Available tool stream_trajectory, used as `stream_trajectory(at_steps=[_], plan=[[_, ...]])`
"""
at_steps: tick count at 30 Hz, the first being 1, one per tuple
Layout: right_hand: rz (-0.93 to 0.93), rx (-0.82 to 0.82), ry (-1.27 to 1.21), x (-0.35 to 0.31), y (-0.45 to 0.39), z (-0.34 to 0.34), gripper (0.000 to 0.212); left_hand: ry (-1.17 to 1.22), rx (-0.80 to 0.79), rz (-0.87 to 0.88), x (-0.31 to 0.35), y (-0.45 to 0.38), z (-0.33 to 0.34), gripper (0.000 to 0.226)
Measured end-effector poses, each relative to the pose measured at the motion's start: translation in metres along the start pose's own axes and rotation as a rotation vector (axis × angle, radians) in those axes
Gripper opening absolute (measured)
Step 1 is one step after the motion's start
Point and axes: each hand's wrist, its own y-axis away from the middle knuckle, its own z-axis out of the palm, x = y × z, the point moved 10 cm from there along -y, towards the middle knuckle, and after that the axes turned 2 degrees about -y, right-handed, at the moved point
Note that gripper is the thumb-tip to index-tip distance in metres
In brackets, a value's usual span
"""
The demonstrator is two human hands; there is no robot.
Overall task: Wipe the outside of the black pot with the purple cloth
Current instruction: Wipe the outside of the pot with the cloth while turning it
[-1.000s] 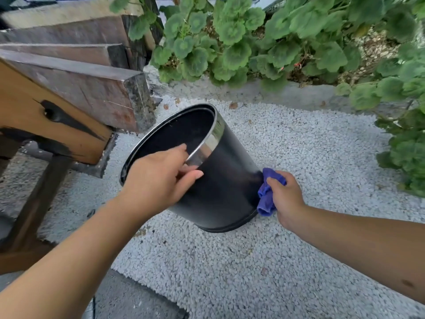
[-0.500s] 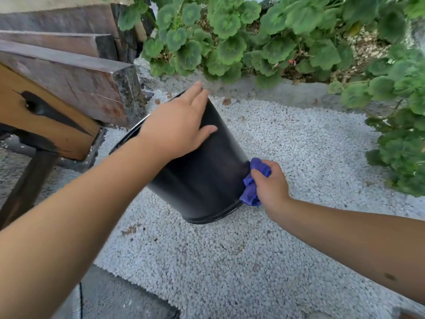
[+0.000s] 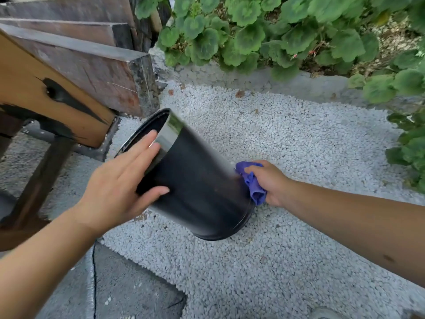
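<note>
The black pot with a shiny silver rim band stands tilted on white gravel, its mouth leaning up and to the left, its base on the ground. My left hand lies on the near side below the rim, fingers spread flat over the band and thumb pressed on the black wall. My right hand grips the bunched purple cloth and presses it against the pot's lower right side, near the base. The pot's far side is hidden.
A wooden bench with thick planks and a dark leg stands close at the left of the pot. Leafy green plants fill a bed behind a concrete edge. Grey paving lies at the near left.
My left hand has slid from the top of the rim down to the near side of the pot. The pot has tipped further left. The cloth stays pressed low on its right side.
</note>
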Motion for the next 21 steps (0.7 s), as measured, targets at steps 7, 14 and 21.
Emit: stream_trajectory(at_steps=[7,14,21], plan=[[-0.129,0.011,0.044,0.019,0.045,0.018,0.023,0.055,-0.119,-0.443,-0.022,-0.016,-0.031,0.069],[-0.109,0.014,-0.024,0.028,0.057,0.024,0.029,-0.122,-0.516,-0.726,-0.076,-0.060,0.020,0.043],[0.099,0.073,-0.245,0.060,0.058,0.007,0.017,0.166,-0.466,-0.652,-0.032,-0.064,0.026,0.041]])
